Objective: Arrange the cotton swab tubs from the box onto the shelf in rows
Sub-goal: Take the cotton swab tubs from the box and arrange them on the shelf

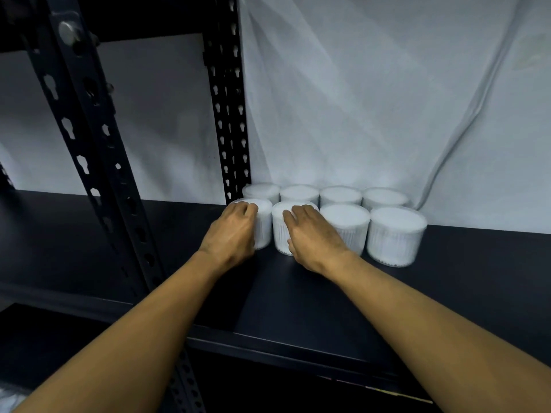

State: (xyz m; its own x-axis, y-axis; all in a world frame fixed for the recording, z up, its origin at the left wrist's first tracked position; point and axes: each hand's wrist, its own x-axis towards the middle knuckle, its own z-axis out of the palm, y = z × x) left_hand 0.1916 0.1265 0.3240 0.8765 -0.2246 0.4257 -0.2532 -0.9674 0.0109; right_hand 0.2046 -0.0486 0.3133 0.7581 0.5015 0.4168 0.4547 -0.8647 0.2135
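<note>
Eight cotton swab tubs [396, 236] stand in two rows at the shelf's [298, 293] back edge. Left hand [231, 231] grasps the front-left tub [264, 228]; right hand [313, 234] grasps its neighbour [280, 231], likely squaring the front row.

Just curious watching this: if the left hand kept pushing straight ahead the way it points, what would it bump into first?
The left hand already grips the front-left tub; straight ahead, that tub would likely meet the back-row tub behind it, though the gap between them is unclear.

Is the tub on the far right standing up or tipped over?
Standing up. The far-right tub sits flat on the shelf, round top facing up.
</note>
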